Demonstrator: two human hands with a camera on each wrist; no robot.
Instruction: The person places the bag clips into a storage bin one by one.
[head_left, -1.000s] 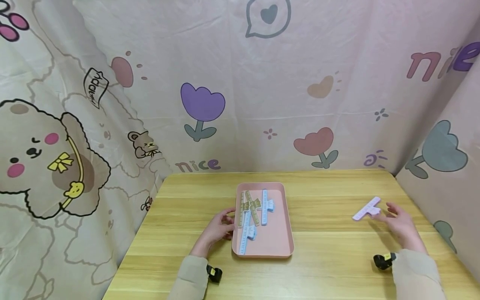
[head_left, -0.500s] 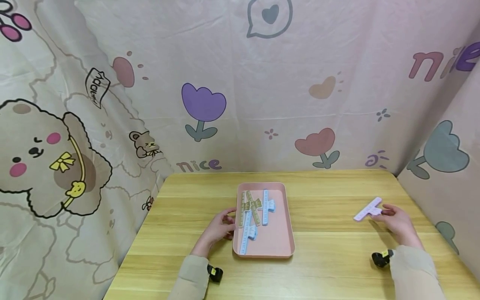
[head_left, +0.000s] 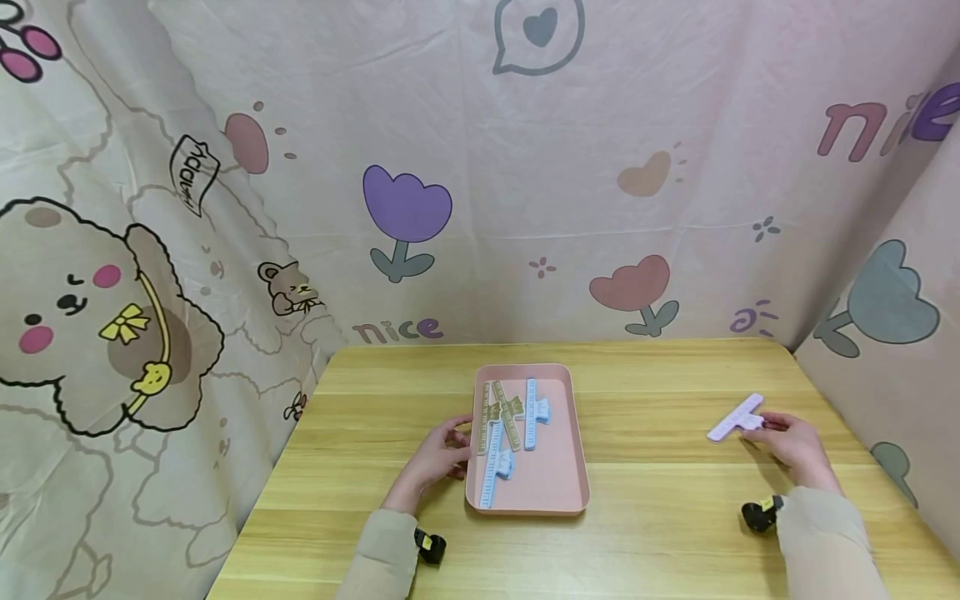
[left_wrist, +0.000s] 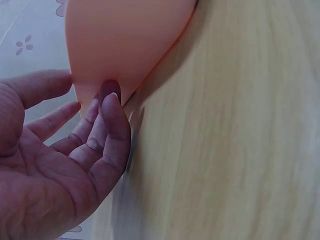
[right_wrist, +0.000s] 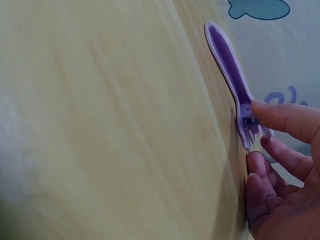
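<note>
In the head view, my left hand [head_left: 437, 454] rests at the left side of a pink tray [head_left: 551, 487]. Its fingertips touch the tray's outer wall [left_wrist: 125, 35] in the left wrist view, with the fingers bent. Two blue ruler-shaped clips [head_left: 531, 417] and two tan ruler-shaped clips [head_left: 512, 425] lie inside the tray. On the right part of the table, a light purple ruler-shaped clip [head_left: 737, 418] lies at a slant. My right hand [head_left: 798, 446] pinches its handle end; the right wrist view shows the purple clip [right_wrist: 230, 65] side-on, spring visible, with fingertips at the handle.
The light wooden table [head_left: 645, 533] spreads between tray and right hand. Patterned cloth [head_left: 480, 167] hangs behind the table and along both sides. A black wrist camera [head_left: 431, 548] sits at the left cuff and another black camera [head_left: 761, 515] at the right.
My right hand has moved slightly left toward the purple clip, and its fingers have closed on the handle. The left hand, tray and clips in it stay as they were.
</note>
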